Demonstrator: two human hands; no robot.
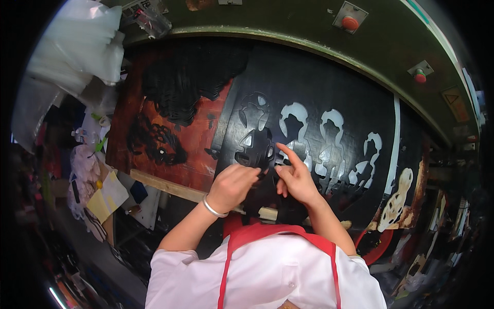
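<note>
A black sheet (319, 77) lies in front of me, with a row of long cut-out openings that show a pale surface beneath. At its left end is a thin black cut-out piece (256, 147) with holes in it. My left hand (234, 185), a silver bangle on its wrist, is closed in a pinch on the lower end of that piece. Just to the right, my right hand (297, 180) hovers over the sheet. Its index finger is stretched out and its thumb stands apart, with nothing seen between them.
A reddish-brown board (203, 139) at left carries a heap of black cut-out pieces (180, 82). Behind stands a green machine body with red buttons (350, 23). A pale perforated template (396, 203) lies at right, near a red tub (378, 247). Clear plastic bags (77, 41) hang at far left.
</note>
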